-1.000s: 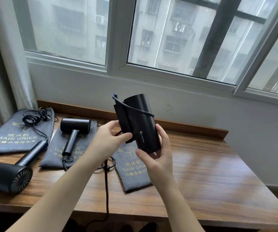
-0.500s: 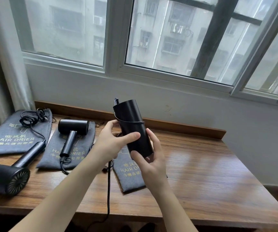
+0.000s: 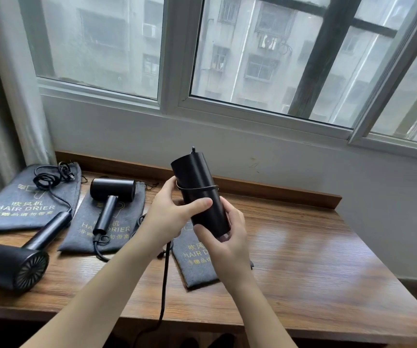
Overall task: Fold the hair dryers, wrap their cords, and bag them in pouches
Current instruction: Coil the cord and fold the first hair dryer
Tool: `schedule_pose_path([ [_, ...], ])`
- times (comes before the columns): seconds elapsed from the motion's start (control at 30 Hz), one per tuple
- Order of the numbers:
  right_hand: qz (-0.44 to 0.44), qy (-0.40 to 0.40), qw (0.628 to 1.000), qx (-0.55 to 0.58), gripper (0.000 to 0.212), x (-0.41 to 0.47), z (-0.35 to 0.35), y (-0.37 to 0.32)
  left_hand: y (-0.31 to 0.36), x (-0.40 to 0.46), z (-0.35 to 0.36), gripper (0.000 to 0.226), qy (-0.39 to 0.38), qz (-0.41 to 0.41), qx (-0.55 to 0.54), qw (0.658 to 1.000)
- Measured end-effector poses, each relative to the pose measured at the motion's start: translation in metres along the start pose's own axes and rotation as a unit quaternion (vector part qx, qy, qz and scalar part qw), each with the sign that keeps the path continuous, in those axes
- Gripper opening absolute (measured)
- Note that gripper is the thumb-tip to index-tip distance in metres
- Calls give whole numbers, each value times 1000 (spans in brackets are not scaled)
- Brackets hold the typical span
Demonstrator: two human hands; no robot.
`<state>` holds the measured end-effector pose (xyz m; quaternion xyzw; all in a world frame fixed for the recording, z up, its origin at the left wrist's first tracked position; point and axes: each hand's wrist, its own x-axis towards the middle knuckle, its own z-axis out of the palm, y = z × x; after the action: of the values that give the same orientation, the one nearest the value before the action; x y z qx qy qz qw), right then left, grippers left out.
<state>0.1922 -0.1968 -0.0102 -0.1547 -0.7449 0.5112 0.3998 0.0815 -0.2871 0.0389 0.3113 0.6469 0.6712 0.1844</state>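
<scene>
Both hands hold the black hair dryer (image 3: 200,194) up above the worktop (image 3: 315,259). The left hand (image 3: 171,217) wraps its side; the right hand (image 3: 223,243) cups its bottom, hiding that end. Its cord (image 3: 164,280) drops past the worktop's edge.

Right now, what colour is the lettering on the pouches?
Gold-yellow on dark grey felt, clearest in the head view on the leftmost pouch.

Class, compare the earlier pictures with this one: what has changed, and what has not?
Both hands, left hand and right hand, turned the held hair dryer more upright, its cord now level across the barrel. The other two dryers and three pouches lie unmoved.
</scene>
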Motion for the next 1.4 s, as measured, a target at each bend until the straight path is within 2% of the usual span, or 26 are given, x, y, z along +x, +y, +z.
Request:
schedule_pose_path([
  [0.13, -111, 76, 978, -160, 72, 1, 1, 7, -1, 3, -2, 52, -8, 0, 12, 1000],
  [0.2, -152, 78, 965, -200, 79, 0, 0, 10, 0, 4, -1, 47, 13, -5, -14, 1000],
  [0.27, -125, 46, 980, -147, 88, -1, -1, 3, 2, 4, 0, 38, 22, -9, -33, 999],
  [0.33, -27, 3, 999, -21, 103, -2, -2, -8, 1, 3, -2, 33, 9, -17, -45, 999],
  [0.4, 55, -18, 993, 98, 107, -1, -4, -12, 1, 3, -5, 34, -8, -23, -45, 999],
  [0.43, 67, -16, 992, 110, 104, 0, -5, -12, 2, 2, -6, 34, -18, -23, -39, 999],
  [0.53, 48, -7, 995, 89, 92, 1, -4, -14, 7, -1, -8, 32, -33, -20, -10, 999],
  [0.73, -58, 12, 996, -67, 103, -1, -4, -14, 3, -1, -5, 39, 6, -8, 30, 1000],
  [0.83, -13, -27, 999, 18, 110, -1, -10, -15, 4, -3, -7, 41, 8, 1, 14, 1000],
  [0.97, -11, -18, 996, 83, 87, -1, -14, -15, 5, -3, -8, 46, -14, -4, 23, 1000],
  [1.1, -18, 41, 998, 37, 85, -2, -9, -15, 10, -2, -11, 47, -12, -12, 59, 998],
  [1.2, -57, 76, 994, -62, 88, -2, -5, -9, 9, -1, -8, 64, -22, -25, 71, 997],
  [1.3, -135, 45, 981, -133, 93, -2, -5, -6, 9, 0, -2, 66, -1, -27, 68, 997],
  [1.4, -98, -25, 994, -49, 97, 1, -10, -10, 11, 1, -2, 57, 23, -19, 55, 998],
])
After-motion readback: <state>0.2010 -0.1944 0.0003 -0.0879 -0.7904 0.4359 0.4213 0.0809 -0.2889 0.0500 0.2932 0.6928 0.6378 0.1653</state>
